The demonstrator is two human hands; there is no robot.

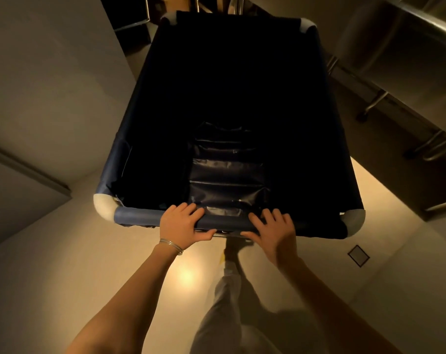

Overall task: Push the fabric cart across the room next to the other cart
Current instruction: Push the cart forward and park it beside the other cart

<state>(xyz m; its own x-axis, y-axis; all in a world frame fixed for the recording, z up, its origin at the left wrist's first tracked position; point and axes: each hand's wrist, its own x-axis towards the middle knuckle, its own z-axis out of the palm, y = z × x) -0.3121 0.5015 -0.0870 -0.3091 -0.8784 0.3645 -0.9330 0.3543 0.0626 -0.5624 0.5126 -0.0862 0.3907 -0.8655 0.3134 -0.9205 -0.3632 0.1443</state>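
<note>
Both of your hands are on the near rim of the fabric cart point(232, 98), the dark navy bin that fills the middle of the view. Your left hand point(182, 222) grasps the padded near rail point(137, 216), fingers curled over the top into the bin and thumb tucked under the bar; a thin bracelet point(171, 245) sits at that wrist. Your right hand point(273, 229) grips the same rail a little way to the right, fingers draped over the top edge, thumb pointing toward the left hand beneath the bar. The two hands are near each other but apart, both around the middle of the near rail.

The cart stands on the pale floor point(306, 200), its long axis running away from you. Pale grey caps mark its corners: the near left corner cap point(103, 204), the near right one point(354, 221) and the far right one point(307, 25). Inside, against the near wall, dark creased fabric point(227, 175) hangs in folds; the rest of the interior is too dark to read.

A plain wall point(50, 85) runs along the cart's left side. To the right, well apart from the cart, are metal frames with tubular legs point(375, 98). Beyond the far rim, more metal tubing point(140, 21) shows; what it belongs to cannot be told. Your light-trousered leg point(227, 290) is below the near rail.
</note>
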